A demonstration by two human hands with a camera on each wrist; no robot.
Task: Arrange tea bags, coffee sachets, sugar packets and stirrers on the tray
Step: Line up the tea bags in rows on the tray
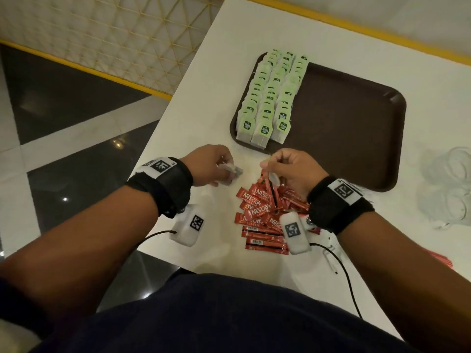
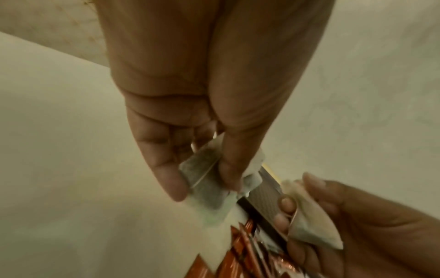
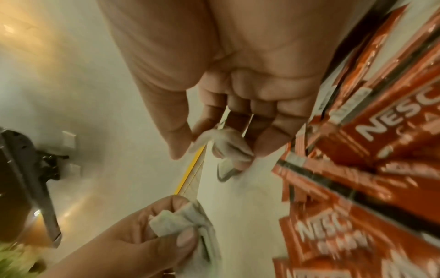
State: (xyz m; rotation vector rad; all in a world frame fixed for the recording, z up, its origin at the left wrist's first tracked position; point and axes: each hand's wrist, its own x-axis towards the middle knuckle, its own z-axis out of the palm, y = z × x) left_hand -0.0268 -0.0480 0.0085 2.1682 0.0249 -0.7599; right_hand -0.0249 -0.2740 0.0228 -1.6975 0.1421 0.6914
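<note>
Head view first: the brown tray (image 1: 356, 118) sits on the white table (image 1: 254, 34) with three neat rows of green-tagged tea bags (image 1: 267, 98) along its left side, the rest of it bare. The red Nescafe coffee sachets (image 1: 260, 215) are in a loose pile on the table just short of the tray's near edge. The left hand (image 1: 209, 166) pinches a tea bag (image 1: 230, 171) low over the table, left of the pile. The right hand (image 1: 290, 169) hovers right above the pile, fingers curled round something pale.

Left wrist view: thumb and fingers are clamped on that tea bag (image 2: 207, 178), maybe two of them, it's too blurry to tell. The right hand (image 2: 357, 225) is just beside it, with a pale tea bag (image 2: 311, 223) folded in its fingers.

Right wrist view: the right fingers (image 3: 238, 156) pinch the crumpled pale bag (image 3: 228, 144), and the sachets (image 3: 357, 169) are just to the side.

My read: still the tea bag step, last stragglers. Next up is carrying these to the tray and slotting them into the rows without knocking the rows over, then starting on the coffee pile.
</note>
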